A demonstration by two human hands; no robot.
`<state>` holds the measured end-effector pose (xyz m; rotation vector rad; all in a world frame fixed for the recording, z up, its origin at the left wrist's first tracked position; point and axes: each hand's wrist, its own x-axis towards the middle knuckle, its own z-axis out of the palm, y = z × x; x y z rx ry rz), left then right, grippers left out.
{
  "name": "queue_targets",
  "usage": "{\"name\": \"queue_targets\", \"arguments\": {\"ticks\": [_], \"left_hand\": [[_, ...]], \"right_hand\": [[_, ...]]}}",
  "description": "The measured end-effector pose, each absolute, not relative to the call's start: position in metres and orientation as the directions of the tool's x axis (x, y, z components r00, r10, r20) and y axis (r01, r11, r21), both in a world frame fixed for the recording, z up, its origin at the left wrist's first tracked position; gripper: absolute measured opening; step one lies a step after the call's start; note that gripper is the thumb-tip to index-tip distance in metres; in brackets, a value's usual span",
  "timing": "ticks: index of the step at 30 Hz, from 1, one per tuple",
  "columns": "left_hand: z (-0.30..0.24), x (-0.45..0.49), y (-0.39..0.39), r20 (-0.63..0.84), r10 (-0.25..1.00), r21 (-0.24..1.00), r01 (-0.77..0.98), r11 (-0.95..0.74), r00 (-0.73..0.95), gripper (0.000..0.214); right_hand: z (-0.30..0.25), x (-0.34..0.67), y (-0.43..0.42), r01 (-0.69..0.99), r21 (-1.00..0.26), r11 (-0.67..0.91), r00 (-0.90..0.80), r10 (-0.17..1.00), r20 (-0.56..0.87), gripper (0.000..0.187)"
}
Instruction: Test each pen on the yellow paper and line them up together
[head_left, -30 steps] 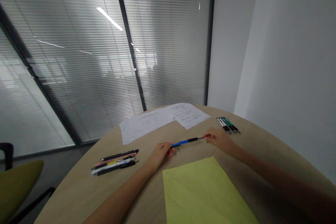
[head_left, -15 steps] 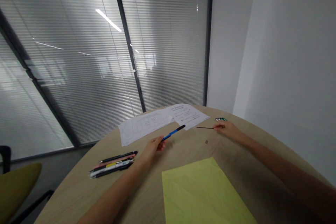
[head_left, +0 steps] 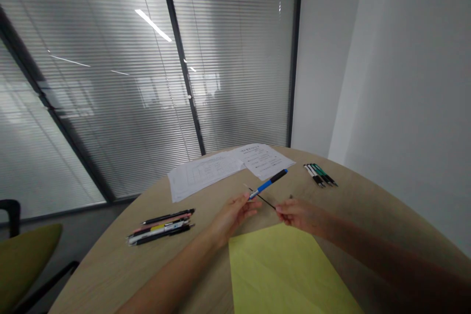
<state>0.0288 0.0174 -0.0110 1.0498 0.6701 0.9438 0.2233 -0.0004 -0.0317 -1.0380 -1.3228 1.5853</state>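
My left hand (head_left: 235, 216) holds a blue and black pen body (head_left: 268, 184) by its lower end, with the dark tip angled up and away towards the papers. My right hand (head_left: 300, 216) pinches the end of a thin black refill (head_left: 262, 198). The refill slants across the lower end of the pen, close to my left fingertips. Whether they touch or the refill enters the pen is hidden by blur. Both hands are above the wooden table, just beyond a yellow sheet (head_left: 283, 270).
Several pens lie bunched on the round wooden table (head_left: 91, 274) at left, and several black and green pens (head_left: 320, 175) at right. Two printed papers (head_left: 202, 175) lie at the far edge. A glass wall with blinds (head_left: 110, 108) stands behind, with a chair (head_left: 25, 260) at left.
My hands have moved closer together and nearer to me. The pen now tilts the other way, up to the right, and the refill has swung across its lower end.
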Motion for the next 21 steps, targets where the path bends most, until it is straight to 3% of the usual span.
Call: {"name": "queue_targets", "arguments": {"ticks": [3,6,9,11,16,21], "left_hand": [[-0.013,0.034,0.014,-0.026,0.898,0.92,-0.342,0.193,0.439,0.019],[-0.014,0.035,0.016,-0.014,0.931,0.908,-0.384,0.165,0.366,0.016],[-0.013,0.03,0.023,0.022,0.964,0.897,-0.43,0.098,0.266,0.013],[-0.012,0.023,0.03,0.031,0.98,0.892,-0.449,0.063,0.197,0.013],[-0.016,0.01,0.045,-0.004,0.987,0.914,-0.401,0.068,0.159,0.016],[-0.028,0.009,0.049,-0.024,0.978,0.96,-0.267,0.08,0.207,0.025]], "right_hand": [[-0.034,0.217,-0.007,-0.131,-0.961,-0.243,-0.38,0.908,-0.177,0.025],[-0.039,0.216,-0.006,-0.095,-0.972,-0.213,-0.371,0.914,-0.164,0.023],[-0.043,0.221,0.0,0.059,-0.988,-0.144,-0.325,0.933,-0.155,0.018],[-0.043,0.228,0.007,0.251,-0.966,-0.062,-0.235,0.964,-0.123,0.014],[-0.039,0.253,0.03,0.747,-0.655,0.115,-0.012,0.987,0.16,0.013],[-0.041,0.255,0.038,0.935,-0.349,0.056,0.04,0.964,0.262,0.014]]}}
